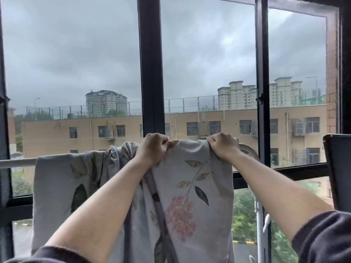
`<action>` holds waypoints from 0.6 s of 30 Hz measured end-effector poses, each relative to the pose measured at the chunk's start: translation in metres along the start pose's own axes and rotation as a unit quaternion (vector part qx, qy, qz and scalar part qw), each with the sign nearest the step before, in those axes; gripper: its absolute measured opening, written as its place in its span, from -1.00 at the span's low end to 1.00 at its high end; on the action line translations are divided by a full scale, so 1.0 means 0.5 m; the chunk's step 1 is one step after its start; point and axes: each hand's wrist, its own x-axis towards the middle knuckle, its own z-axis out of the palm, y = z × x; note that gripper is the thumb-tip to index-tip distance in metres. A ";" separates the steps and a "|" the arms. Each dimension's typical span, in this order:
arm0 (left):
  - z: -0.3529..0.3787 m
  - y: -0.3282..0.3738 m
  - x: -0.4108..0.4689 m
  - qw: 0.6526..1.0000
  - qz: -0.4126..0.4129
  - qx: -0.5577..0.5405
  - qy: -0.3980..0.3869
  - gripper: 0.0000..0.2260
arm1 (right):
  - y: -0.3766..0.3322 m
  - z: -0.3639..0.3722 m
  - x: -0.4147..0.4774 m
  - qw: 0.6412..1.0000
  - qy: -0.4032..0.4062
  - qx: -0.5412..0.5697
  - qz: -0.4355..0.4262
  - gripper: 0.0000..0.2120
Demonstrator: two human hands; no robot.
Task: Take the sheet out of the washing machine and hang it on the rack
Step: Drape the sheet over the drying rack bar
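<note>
At the far left a bare stretch of the rack [17,162] ran in from the edge of my view, a white rail with nothing on it up to the sheet's left edge. That edge hung straight down. The dark window frame [152,73] stood just behind the rail, so the free room lay along the rail and not past it.

The sheet [190,186] was draped over the rail. Its left part lay flat, and then it bunched into tight folds just left of my left hand [153,149]. That hand gripped the top fold with curled fingers and the knuckles up. The cloth between my hands was pulled fairly smooth and lifted a little above the line of the rail. My right hand [222,147] clutched the top right corner in the same way, right at the sheet's right edge.

Just beyond that hand the rack's curved white end showed, with a white upright dropping below it. Open space lay between the upright and a dark panel [338,168] at the right edge of my view.

The sheet was pale grey, printed with dull green leaves on thin stems and a pink flower cluster below my right hand. A darker grey band ran down it, slanting from under my left wrist. The lower cloth hung in long, soft creases.
</note>
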 end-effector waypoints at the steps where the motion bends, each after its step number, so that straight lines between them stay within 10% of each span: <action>1: -0.003 -0.001 -0.001 1.000 -0.012 -0.020 0.020 -0.74 | -0.006 -0.001 -0.003 1.000 0.017 0.015 0.005 -0.64; 13: -0.106 -0.074 0.005 0.869 -0.314 -0.231 0.305 -0.70 | -0.212 -0.007 0.055 0.945 0.088 0.306 -0.071 -0.60; 18: -0.121 -0.099 -0.022 0.955 -0.192 0.096 0.205 -0.72 | -0.198 0.026 0.031 0.926 -0.176 0.326 -0.069 -0.55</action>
